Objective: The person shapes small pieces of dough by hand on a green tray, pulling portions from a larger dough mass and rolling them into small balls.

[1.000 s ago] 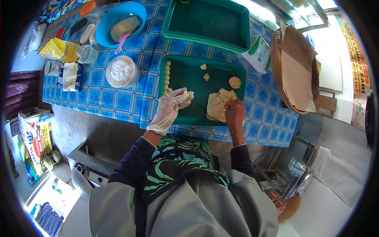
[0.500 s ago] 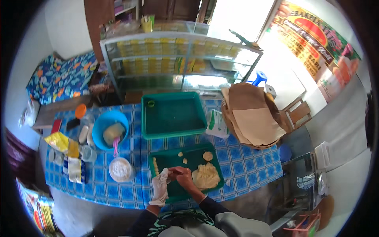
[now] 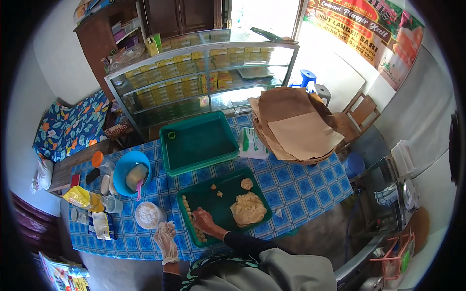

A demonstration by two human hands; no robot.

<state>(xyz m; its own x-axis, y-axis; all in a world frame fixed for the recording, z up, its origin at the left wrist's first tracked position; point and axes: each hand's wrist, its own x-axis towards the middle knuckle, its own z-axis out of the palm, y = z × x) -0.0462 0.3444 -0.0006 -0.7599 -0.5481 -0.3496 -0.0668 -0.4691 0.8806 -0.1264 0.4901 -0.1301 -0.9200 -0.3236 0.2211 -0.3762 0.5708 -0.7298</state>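
A row of small dough balls (image 3: 185, 206) lines the left side of a green tray (image 3: 262, 194). My right hand (image 3: 206, 223), bare, reaches down onto this row, its fingers drawn together; whatever they hold is hidden. In a thin clear glove, my left hand (image 3: 166, 240) hovers left of the tray, beside a tub of white powder (image 3: 148, 215). Its fingers are curled in, and I cannot see what is in them. A big lump of soft dough (image 3: 248, 209) fills the tray's right part. Behind it lie a round dough piece (image 3: 246, 184) and two small bits (image 3: 220, 194).
Behind stands another green tray (image 3: 199, 143) with a small green ring in it. A blue basin (image 3: 132, 173) with dough and a pink-handled tool is at left, near jars and yellow packets (image 3: 80, 198). Brown paper (image 3: 306, 140) covers a round basket at right. A glass cabinet (image 3: 208, 77) stands beyond.
My hands have parted: the left moved left, out of the tray to beside the powder tub, and the right moved left onto the row of balls. The view has shifted, too.
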